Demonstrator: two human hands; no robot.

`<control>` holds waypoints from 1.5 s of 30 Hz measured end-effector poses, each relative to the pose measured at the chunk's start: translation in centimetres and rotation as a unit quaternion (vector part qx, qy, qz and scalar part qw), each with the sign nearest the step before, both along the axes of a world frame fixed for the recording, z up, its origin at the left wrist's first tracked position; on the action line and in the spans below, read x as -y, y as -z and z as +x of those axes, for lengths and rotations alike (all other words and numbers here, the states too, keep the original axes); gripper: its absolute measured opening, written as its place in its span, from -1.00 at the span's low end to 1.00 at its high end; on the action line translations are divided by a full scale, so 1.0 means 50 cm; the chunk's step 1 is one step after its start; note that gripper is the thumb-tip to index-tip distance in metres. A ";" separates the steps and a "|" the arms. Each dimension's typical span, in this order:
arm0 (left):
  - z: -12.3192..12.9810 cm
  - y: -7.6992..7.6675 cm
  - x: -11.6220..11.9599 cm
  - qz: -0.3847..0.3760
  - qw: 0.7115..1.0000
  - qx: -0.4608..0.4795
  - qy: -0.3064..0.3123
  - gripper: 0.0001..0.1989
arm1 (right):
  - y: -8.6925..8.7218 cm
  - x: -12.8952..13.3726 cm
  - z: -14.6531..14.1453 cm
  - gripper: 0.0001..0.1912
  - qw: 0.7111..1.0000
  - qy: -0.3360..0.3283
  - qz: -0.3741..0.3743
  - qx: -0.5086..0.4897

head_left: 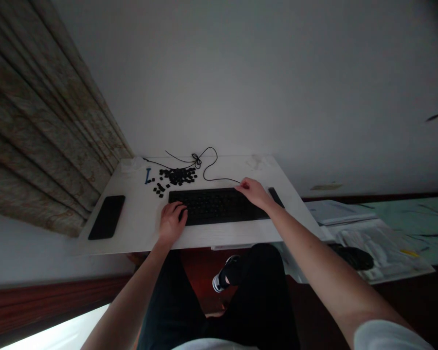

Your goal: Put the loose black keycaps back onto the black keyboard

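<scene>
A black keyboard (219,206) lies on the white desk in front of me, with dark keys visible across its left and middle parts. My left hand (172,221) is at its left end, fingers curled over the edge. Over the back edge, right of the middle, my right hand (253,191) has thumb and fingertips pinched together. Whatever those fingertips hold is too small to make out. A thin black cable (215,179) runs up to them. Behind the keyboard, to the left, is a heap of loose black keycaps (178,176), several scattered nearer me.
A blue tool (148,176) lies left of the keycaps. A black phone (107,217) rests on the desk's left side. Beyond my right hand is a dark bar-shaped object (276,197). A curtain (40,112) borders the desk on the left; a wall (248,87) stands behind.
</scene>
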State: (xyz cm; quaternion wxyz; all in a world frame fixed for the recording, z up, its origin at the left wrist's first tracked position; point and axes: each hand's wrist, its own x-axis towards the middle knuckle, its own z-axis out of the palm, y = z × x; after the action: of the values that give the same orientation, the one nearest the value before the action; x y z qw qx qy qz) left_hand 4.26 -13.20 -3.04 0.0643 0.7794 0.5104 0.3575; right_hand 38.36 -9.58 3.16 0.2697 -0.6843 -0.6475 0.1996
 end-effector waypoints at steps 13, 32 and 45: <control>0.007 0.001 0.001 -0.016 1.000 0.008 -0.009 -0.78 | 0.136 0.141 0.119 -0.62 0.950 0.197 0.226 0.084; -0.138 -0.032 -0.233 -0.152 0.982 -0.109 -0.026 -0.68 | 0.130 0.142 0.118 -0.53 0.957 0.193 0.194 0.098; -0.078 -0.061 -0.228 -0.139 0.975 -0.131 -0.116 -0.78 | 0.122 0.144 0.115 -0.50 0.957 0.199 0.188 0.091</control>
State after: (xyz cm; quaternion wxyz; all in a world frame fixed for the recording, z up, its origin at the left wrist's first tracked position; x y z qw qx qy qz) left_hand 0.38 -1.79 0.02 0.0624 0.7388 0.6456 0.1829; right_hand 44.13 -16.77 -2.97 0.3681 -0.7515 -0.5455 -0.0464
